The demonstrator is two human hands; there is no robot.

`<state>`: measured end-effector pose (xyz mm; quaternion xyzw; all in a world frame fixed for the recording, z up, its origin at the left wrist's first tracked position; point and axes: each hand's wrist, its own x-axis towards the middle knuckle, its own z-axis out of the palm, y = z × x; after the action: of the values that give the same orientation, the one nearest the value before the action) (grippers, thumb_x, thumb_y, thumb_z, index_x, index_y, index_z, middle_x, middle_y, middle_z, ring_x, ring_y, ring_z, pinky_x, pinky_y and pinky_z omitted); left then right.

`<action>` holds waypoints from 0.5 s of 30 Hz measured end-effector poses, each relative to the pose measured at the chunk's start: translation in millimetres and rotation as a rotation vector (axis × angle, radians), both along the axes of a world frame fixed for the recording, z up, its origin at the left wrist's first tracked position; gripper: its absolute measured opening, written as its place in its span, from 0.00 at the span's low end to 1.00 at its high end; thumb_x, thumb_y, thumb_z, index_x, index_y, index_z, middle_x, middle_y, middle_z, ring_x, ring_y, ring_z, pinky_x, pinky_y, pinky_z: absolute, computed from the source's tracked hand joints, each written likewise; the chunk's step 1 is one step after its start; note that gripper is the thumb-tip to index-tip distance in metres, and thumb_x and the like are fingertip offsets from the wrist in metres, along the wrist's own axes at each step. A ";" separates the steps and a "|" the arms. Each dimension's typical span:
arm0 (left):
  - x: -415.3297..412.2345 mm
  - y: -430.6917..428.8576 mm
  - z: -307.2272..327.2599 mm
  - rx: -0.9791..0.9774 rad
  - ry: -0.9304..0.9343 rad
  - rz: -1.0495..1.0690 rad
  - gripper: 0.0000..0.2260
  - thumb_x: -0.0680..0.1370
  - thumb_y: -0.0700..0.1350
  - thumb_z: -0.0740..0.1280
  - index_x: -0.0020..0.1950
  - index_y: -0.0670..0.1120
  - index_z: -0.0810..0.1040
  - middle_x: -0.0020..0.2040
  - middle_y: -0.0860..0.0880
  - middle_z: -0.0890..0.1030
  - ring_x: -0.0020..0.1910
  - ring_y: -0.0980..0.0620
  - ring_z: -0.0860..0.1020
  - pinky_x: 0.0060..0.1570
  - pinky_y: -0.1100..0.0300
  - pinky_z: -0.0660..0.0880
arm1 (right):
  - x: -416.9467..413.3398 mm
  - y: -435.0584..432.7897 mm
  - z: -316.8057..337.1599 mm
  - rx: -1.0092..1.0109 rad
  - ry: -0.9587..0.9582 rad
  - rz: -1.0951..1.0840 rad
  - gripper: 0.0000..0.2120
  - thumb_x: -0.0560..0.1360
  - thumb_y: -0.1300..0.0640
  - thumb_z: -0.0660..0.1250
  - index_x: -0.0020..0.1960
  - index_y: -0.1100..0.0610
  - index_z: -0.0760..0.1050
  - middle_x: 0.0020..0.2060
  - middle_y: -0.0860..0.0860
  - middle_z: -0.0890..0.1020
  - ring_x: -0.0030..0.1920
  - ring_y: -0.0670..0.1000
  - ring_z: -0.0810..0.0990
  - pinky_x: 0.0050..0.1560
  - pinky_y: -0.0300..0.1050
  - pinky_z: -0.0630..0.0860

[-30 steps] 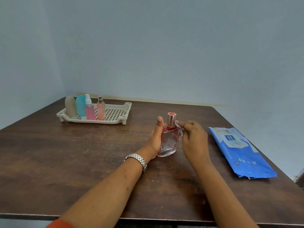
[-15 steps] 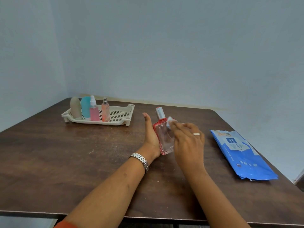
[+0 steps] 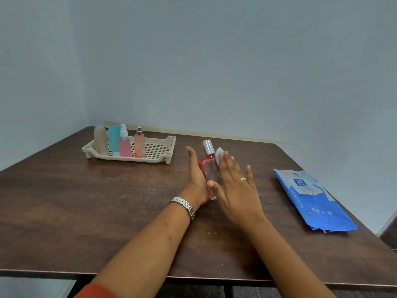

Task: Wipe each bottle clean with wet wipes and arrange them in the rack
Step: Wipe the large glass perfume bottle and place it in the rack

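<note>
Near the centre of the table [image 3: 86,211], your right hand [image 3: 236,190], lately pinching the wet wipe [image 3: 219,152] by the cap [image 3: 207,146], lay spread, pressing it along the bottle [image 3: 209,168] against your flat left hand [image 3: 196,179], so wiping continued, with the rack [image 3: 150,157] at ten o'clock.

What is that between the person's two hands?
In the head view, a red glass bottle with a silver cap; the left hand backs it and the right hand presses a wet wipe against it.
</note>
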<state>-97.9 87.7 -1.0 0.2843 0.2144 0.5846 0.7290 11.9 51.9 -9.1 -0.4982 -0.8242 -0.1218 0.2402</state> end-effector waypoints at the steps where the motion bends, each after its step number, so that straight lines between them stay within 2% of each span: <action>1: 0.1 -0.8 0.8 -0.010 -0.007 -0.007 0.44 0.66 0.79 0.48 0.57 0.44 0.79 0.54 0.41 0.83 0.54 0.43 0.80 0.55 0.47 0.75 | -0.2 2.4 1.7 -0.043 0.029 -0.007 0.36 0.73 0.33 0.31 0.75 0.50 0.35 0.74 0.45 0.38 0.74 0.44 0.37 0.72 0.48 0.31; 3: -1.5 -0.8 0.3 -0.010 -0.022 0.003 0.44 0.67 0.78 0.48 0.58 0.43 0.78 0.52 0.41 0.83 0.53 0.43 0.81 0.54 0.47 0.76 | -4.0 -1.4 5.2 -0.064 0.016 0.028 0.36 0.72 0.32 0.31 0.75 0.49 0.33 0.74 0.45 0.36 0.73 0.44 0.34 0.71 0.48 0.30; 5: -5.1 0.3 0.3 0.016 0.011 0.026 0.43 0.70 0.77 0.46 0.55 0.41 0.78 0.47 0.41 0.83 0.45 0.44 0.82 0.46 0.51 0.80 | -10.2 -11.6 4.5 -0.038 -0.057 0.114 0.35 0.73 0.32 0.30 0.75 0.49 0.36 0.75 0.46 0.40 0.74 0.46 0.35 0.72 0.50 0.32; 8: -11.0 -0.9 4.3 0.071 0.035 0.033 0.46 0.69 0.77 0.43 0.54 0.39 0.78 0.47 0.41 0.82 0.46 0.43 0.81 0.49 0.50 0.78 | -12.1 -24.0 -4.1 0.039 -0.162 0.155 0.35 0.76 0.32 0.36 0.76 0.52 0.46 0.75 0.49 0.51 0.75 0.50 0.44 0.72 0.55 0.40; 10: -13.6 -0.7 6.7 0.071 0.019 0.066 0.46 0.68 0.77 0.43 0.54 0.40 0.79 0.46 0.41 0.83 0.45 0.43 0.81 0.50 0.50 0.77 | -7.8 -23.3 -2.2 0.058 -0.177 0.101 0.35 0.77 0.33 0.38 0.76 0.53 0.49 0.75 0.50 0.54 0.75 0.51 0.49 0.72 0.57 0.45; 12: -14.4 -0.7 10.3 0.060 -0.010 0.090 0.46 0.68 0.78 0.43 0.51 0.41 0.80 0.45 0.41 0.83 0.43 0.43 0.82 0.49 0.50 0.77 | -1.5 -16.9 2.7 0.041 -0.118 0.032 0.36 0.75 0.32 0.35 0.77 0.52 0.43 0.76 0.49 0.48 0.75 0.50 0.47 0.72 0.55 0.38; 14: -15.2 -1.8 13.0 0.043 -0.008 0.107 0.45 0.68 0.78 0.44 0.52 0.42 0.81 0.46 0.41 0.84 0.44 0.43 0.83 0.48 0.49 0.77 | 2.9 -7.4 9.0 -0.031 -0.030 -0.009 0.39 0.71 0.30 0.29 0.75 0.49 0.34 0.74 0.45 0.38 0.75 0.46 0.39 0.68 0.45 0.24; 15: -15.1 -2.5 13.3 0.039 0.001 0.123 0.45 0.68 0.78 0.43 0.53 0.43 0.80 0.46 0.41 0.84 0.44 0.44 0.84 0.47 0.49 0.77 | 3.7 -4.5 11.7 -0.060 -0.003 -0.005 0.39 0.69 0.29 0.28 0.74 0.49 0.32 0.74 0.44 0.36 0.74 0.44 0.37 0.66 0.43 0.22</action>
<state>-113.0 85.1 12.3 0.2848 0.2203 0.6322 0.6861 15.6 47.4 2.6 -0.5072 -0.8265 -0.0986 0.2234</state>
